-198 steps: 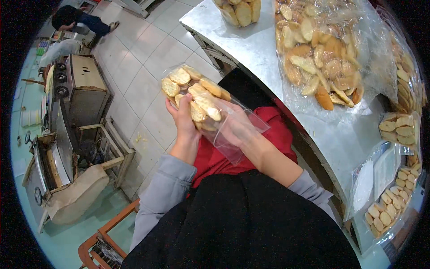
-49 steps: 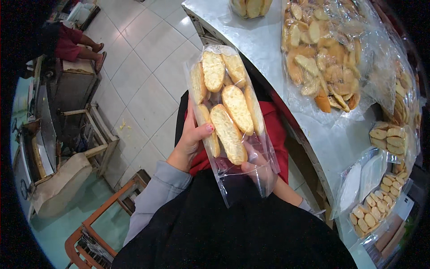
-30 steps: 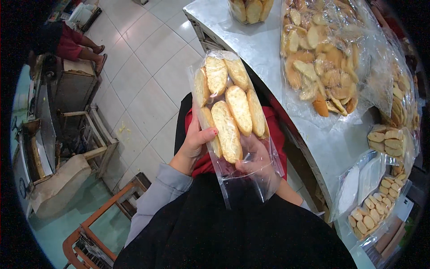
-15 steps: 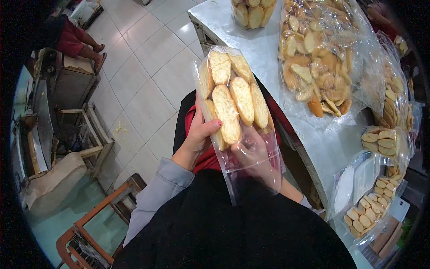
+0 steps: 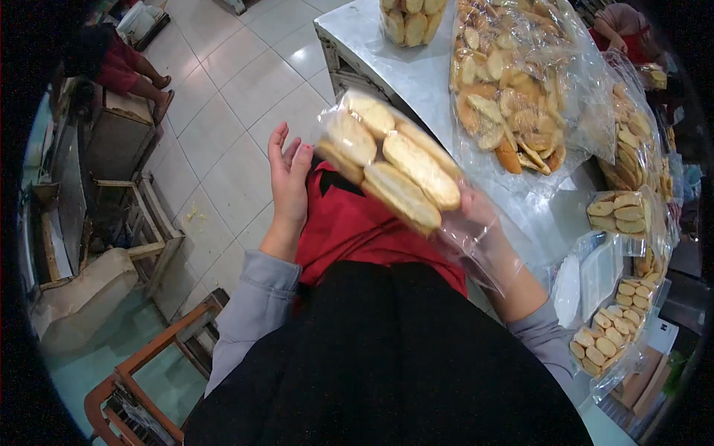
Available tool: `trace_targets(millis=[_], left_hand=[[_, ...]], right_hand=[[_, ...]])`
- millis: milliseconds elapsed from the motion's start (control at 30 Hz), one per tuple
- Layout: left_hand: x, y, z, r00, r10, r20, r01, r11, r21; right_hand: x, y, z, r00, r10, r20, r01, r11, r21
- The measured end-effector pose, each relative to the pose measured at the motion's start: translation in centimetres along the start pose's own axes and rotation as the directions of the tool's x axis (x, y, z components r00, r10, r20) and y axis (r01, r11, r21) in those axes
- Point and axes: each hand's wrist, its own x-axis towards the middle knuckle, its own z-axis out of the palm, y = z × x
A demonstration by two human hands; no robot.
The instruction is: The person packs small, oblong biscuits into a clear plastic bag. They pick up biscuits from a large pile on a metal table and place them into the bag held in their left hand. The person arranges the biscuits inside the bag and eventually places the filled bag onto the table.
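A clear plastic bag of oval toasted bread slices (image 5: 401, 165) hangs tilted in front of my body, slightly blurred by motion. My right hand (image 5: 482, 215) grips it near its loose lower end; the fingers show only partly through the plastic, and I cannot tell whether they are inside or behind it. My left hand (image 5: 288, 182) is apart from the bag, just to its left, palm turned inward and fingers open, holding nothing.
A metal-topped table (image 5: 357, 26) on the right bears a large clear bag of bread slices (image 5: 513, 97), an upright filled bag (image 5: 413, 22) and smaller packs (image 5: 617, 213). A wooden chair frame (image 5: 152, 360) stands at the lower left. Two other people show at the edges.
My left hand has let go of the bag and moved left, opening. The bag has swung from upright to a slant, while my right hand has shifted right and up with it.
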Motion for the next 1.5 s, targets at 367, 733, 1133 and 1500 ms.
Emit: trace_targets(millis=[367, 733, 1133, 1500], left_hand=[[-4.2, -0.8, 1.0, 0.595, 0.312, 0.741, -0.802, 0.291, 0.522], [-4.1, -2.7, 2.7, 0.453, 0.373, 0.810, -0.887, 0.276, 0.369], [-1.3, -2.8, -0.3, 0.866, 0.289, 0.409, -0.497, 0.593, 0.633], [-1.7, -4.5, -1.9, 0.857, 0.268, 0.440, -0.500, 0.637, 0.586]], right_hand=[[-5.5, 7.3, -3.4, 0.964, 0.168, -0.204, -0.217, 0.944, -0.249], [-3.8, 11.2, -5.8, 0.986, 0.133, -0.099, -0.165, 0.822, -0.545], [-4.7, 7.5, -0.8, 0.992, 0.113, -0.048, -0.122, 0.955, -0.270], [-3.6, 10.1, -4.6, 0.992, 0.127, 0.014, -0.092, 0.787, -0.610]])
